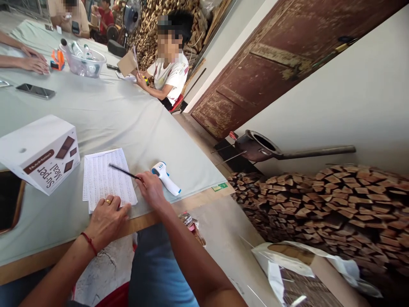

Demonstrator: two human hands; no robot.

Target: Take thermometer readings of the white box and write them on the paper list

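Sheets of paper (107,179) covered with rows of small writing lie near the table's front edge. My left hand (108,219), with a ring and a red wrist cord, rests on their lower edge, fingers stretched out and holding nothing. Between the fingers of my right hand (150,187) is a thin black pen (123,170), its far end over the writing. I cannot tell whether the pen touches the paper. Just right of that hand lies a white and blue infrared thermometer (166,178). A white box (47,153) printed "Super Meal" stands to the left.
A dark tablet-like device (11,200) lies at the left edge, a phone (36,91) farther back. A plastic basket (83,64) of bottles and an orange object (57,60) stand beyond. Several people sit around the table (134,115). Stacked firewood (319,204) lines the right wall.
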